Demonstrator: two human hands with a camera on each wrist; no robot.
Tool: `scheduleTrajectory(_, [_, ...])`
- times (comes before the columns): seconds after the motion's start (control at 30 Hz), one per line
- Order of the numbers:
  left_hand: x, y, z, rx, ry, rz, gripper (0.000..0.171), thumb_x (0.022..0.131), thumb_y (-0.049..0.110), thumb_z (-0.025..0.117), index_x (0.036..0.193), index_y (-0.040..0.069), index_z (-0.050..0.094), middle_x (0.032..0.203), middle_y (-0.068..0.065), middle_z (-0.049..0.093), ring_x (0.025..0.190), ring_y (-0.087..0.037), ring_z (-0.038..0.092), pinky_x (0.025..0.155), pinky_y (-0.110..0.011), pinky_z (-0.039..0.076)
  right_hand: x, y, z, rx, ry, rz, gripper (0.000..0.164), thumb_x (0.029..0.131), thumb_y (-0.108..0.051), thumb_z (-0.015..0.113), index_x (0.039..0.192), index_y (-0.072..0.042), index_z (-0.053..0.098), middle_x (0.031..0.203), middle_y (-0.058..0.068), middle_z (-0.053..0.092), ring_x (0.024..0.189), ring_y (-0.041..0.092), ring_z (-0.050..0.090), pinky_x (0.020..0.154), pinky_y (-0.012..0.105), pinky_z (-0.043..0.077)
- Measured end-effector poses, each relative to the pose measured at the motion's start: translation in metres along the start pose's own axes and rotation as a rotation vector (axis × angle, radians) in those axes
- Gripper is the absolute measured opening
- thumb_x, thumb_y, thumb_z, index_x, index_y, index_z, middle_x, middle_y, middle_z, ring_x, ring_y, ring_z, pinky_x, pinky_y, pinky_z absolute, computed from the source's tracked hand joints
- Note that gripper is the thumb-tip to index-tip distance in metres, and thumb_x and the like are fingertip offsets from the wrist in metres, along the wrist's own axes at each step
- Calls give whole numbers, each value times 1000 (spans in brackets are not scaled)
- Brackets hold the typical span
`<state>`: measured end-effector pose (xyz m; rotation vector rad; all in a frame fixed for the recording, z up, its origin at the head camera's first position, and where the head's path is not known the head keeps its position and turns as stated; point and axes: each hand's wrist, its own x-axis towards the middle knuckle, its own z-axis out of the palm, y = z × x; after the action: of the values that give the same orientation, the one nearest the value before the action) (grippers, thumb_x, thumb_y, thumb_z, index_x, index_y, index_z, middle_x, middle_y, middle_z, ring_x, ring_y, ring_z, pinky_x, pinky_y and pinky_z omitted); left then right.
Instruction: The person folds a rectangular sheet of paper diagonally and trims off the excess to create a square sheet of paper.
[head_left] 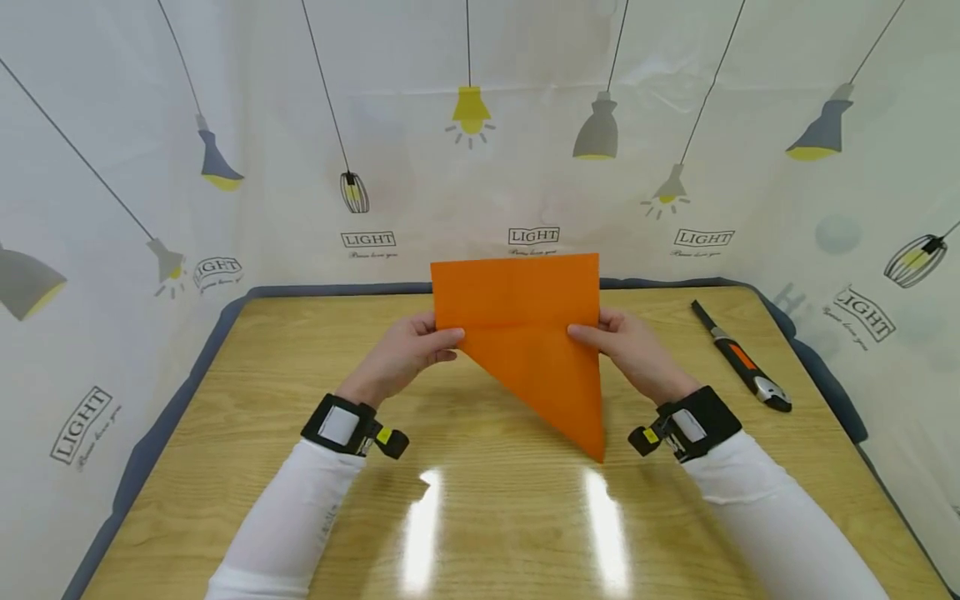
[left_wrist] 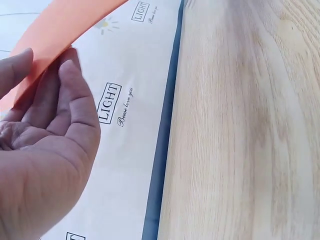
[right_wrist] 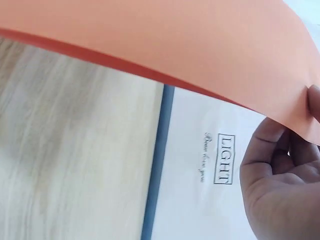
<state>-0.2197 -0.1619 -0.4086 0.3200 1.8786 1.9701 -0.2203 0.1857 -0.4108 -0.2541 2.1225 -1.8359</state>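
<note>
An orange sheet of paper (head_left: 525,333) is held up over the table, folded so that its lower part tapers to a point at the bottom right. My left hand (head_left: 408,346) pinches its left edge, thumb in front and fingers behind. At the right edge my right hand (head_left: 633,346) pinches it the same way. In the left wrist view the left hand's fingers (left_wrist: 75,100) curl behind the paper (left_wrist: 65,30). The right wrist view shows a folded lower edge of the paper (right_wrist: 200,55), with the right hand (right_wrist: 285,175) at its far end.
A utility knife (head_left: 742,358) with a black and orange handle lies at the right of the wooden table (head_left: 300,350). A white curtain (head_left: 412,125) printed with lamps hangs behind the table and along its sides. Light glares off the table's front.
</note>
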Motion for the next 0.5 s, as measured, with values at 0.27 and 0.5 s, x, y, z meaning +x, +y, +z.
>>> scheduleTrajectory(0.27, [-4, 6, 4, -6, -44, -11, 28, 104, 21, 64, 112, -5, 69, 109, -14, 70, 105, -29, 66, 99, -41, 54, -5, -12, 3, -51, 14, -27, 56, 96, -43, 72, 139, -9, 61, 124, 8, 72, 120, 24, 60, 116, 52, 30])
scheduleTrajectory(0.5, [-9, 11, 4, -24, -52, -16, 31, 106, 24, 60, 116, -4, 68, 112, -14, 72, 111, -37, 65, 100, -45, 52, -10, -18, 1, -64, -7, -37, 51, 97, -39, 72, 136, -6, 63, 121, 7, 73, 117, 23, 62, 113, 53, 33])
